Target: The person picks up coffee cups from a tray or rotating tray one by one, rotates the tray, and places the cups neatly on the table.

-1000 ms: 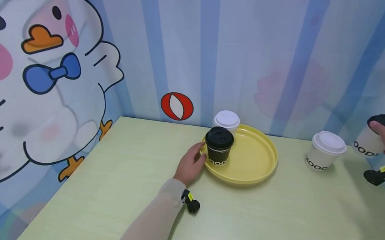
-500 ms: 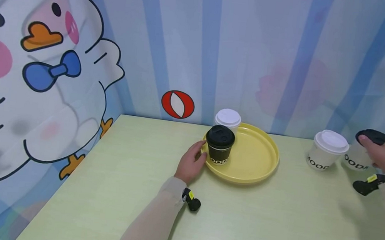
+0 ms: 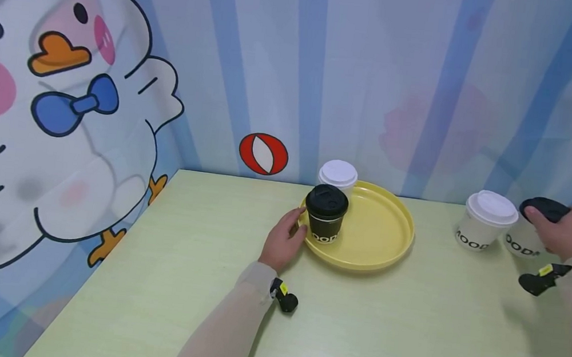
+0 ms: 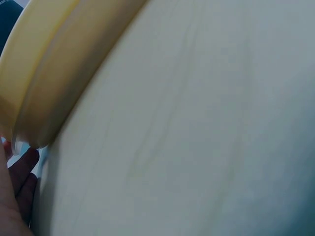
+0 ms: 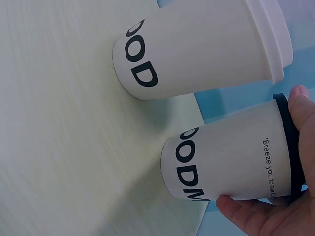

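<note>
My right hand (image 3: 570,233) holds a white paper cup (image 5: 224,160) by its black lid (image 3: 544,209), with thumb and fingers about the top. The cup is nearly upright, its base at or close to the table; contact is hard to tell. Beside it stands a white-lidded paper cup (image 3: 483,221). My left hand (image 3: 282,241) rests at the left rim of a yellow round plate (image 3: 376,233), its fingers loosely bent and touching the edge. On the plate near that hand stands a black paper cup (image 3: 326,214) with a black lid, and behind it a white-lidded cup (image 3: 338,175).
The pale table (image 3: 395,333) ends at the back against a printed backdrop (image 3: 362,82) with a cartoon duck on the left. The plate lies close to that back edge. Both wrists carry small black cameras.
My right hand has brought the black-lidded white cup left and down, beside the white-lidded cup on the right. My left hand and the plate have stayed in place.
</note>
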Action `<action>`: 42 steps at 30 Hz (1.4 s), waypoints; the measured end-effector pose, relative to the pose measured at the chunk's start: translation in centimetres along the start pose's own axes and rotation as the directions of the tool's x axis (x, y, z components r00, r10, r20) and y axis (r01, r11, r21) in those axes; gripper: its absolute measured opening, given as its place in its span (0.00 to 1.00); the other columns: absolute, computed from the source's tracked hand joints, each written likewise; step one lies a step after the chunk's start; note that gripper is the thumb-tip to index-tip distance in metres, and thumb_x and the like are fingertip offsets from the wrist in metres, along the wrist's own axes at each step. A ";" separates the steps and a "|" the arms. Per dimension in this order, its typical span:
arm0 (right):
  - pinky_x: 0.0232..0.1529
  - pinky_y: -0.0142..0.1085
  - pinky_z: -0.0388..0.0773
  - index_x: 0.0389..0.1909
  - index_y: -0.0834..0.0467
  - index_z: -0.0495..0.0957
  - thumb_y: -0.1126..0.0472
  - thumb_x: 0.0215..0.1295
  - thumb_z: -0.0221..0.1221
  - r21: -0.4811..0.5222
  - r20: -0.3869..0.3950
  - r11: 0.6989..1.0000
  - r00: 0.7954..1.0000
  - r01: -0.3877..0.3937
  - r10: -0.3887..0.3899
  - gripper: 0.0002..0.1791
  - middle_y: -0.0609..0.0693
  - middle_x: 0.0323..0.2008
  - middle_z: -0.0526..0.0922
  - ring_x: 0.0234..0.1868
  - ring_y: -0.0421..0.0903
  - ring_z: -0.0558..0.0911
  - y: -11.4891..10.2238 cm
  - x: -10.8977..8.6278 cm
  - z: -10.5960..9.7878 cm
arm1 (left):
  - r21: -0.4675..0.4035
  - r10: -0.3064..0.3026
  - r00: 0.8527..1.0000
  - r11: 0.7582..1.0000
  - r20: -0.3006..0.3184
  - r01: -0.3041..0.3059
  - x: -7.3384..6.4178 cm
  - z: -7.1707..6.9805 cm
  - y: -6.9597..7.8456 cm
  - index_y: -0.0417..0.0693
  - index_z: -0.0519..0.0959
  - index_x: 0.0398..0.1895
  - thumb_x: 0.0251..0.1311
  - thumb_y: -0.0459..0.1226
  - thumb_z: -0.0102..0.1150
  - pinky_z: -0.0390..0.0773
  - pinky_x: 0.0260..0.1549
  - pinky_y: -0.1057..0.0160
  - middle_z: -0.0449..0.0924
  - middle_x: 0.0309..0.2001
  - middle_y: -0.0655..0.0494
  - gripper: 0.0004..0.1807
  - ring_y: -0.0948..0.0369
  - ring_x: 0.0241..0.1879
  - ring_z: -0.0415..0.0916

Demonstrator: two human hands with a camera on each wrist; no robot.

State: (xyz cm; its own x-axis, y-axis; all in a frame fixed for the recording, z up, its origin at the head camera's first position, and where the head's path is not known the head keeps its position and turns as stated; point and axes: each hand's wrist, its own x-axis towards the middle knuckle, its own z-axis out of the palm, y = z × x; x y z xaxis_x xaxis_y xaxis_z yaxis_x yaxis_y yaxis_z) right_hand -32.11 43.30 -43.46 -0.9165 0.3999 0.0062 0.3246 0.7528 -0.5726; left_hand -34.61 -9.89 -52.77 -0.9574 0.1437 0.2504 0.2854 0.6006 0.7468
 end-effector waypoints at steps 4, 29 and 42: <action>0.41 0.64 0.74 0.70 0.85 0.32 0.32 0.73 0.38 -0.005 0.016 1.000 1.000 -0.018 0.018 0.58 0.87 0.51 0.58 0.39 0.74 0.74 -0.3 0.2 0.1 | -0.005 -0.006 1.000 1.000 -0.001 0.006 -0.1 -0.3 0.2 0.55 0.66 0.76 0.75 0.47 0.47 0.61 0.72 0.57 0.63 0.75 0.55 0.28 0.57 0.74 0.60; 0.32 0.58 0.79 0.74 0.78 0.28 0.26 0.69 0.35 0.033 0.033 0.995 0.995 -0.095 0.094 0.62 0.86 0.68 0.45 0.53 0.80 0.71 3.5 5.0 2.4 | -0.008 -0.003 1.000 1.000 0.002 0.003 0.1 0.0 0.1 0.56 0.65 0.76 0.74 0.48 0.47 0.62 0.71 0.56 0.64 0.75 0.55 0.29 0.57 0.74 0.60; 0.62 0.72 0.61 0.78 0.66 0.24 0.24 0.68 0.29 0.175 -0.004 0.972 0.987 -0.160 0.163 0.58 0.77 0.75 0.32 0.72 0.79 0.48 0.4 2.4 1.0 | -0.009 -0.003 1.000 1.000 0.001 0.003 0.1 0.0 0.1 0.56 0.66 0.76 0.74 0.48 0.47 0.62 0.71 0.56 0.64 0.75 0.56 0.28 0.57 0.73 0.62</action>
State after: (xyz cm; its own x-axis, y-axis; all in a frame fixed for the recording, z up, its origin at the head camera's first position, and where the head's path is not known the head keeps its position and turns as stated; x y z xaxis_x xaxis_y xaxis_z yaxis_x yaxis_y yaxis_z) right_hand -34.44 44.03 -44.47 -0.8506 0.5191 -0.0839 0.4206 0.5759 -0.7010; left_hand -34.67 -9.82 -52.73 -0.9584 0.1423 0.2473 0.2825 0.5941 0.7531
